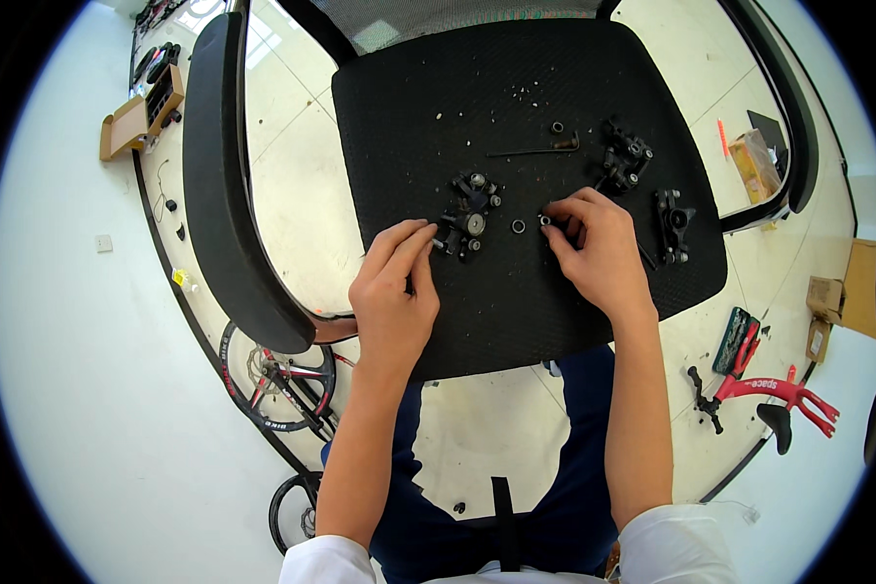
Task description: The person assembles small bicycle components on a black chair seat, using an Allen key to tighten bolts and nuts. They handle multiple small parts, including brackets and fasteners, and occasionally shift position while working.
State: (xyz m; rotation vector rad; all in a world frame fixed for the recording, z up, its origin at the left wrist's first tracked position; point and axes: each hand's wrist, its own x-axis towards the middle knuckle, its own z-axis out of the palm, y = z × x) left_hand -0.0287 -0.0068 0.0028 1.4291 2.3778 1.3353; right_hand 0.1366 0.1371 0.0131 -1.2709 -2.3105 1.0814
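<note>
The thumb and fingertips of my left hand close on the left end of a black mechanical assembly with round metal ends, which lies on the black chair seat. My right hand pinches a small metal ring between thumb and finger. A second ring rests on the seat between my hands. Beyond my right hand lies another black assembly. A longer black part with bolts sits to its right. Farther back are a thin rod with a bent end and a small ring.
Pale crumbs dot the seat's far part. Armrests flank the seat. On the floor are a bicycle wheel at left, a red bike frame at right, an open cardboard box and more boxes.
</note>
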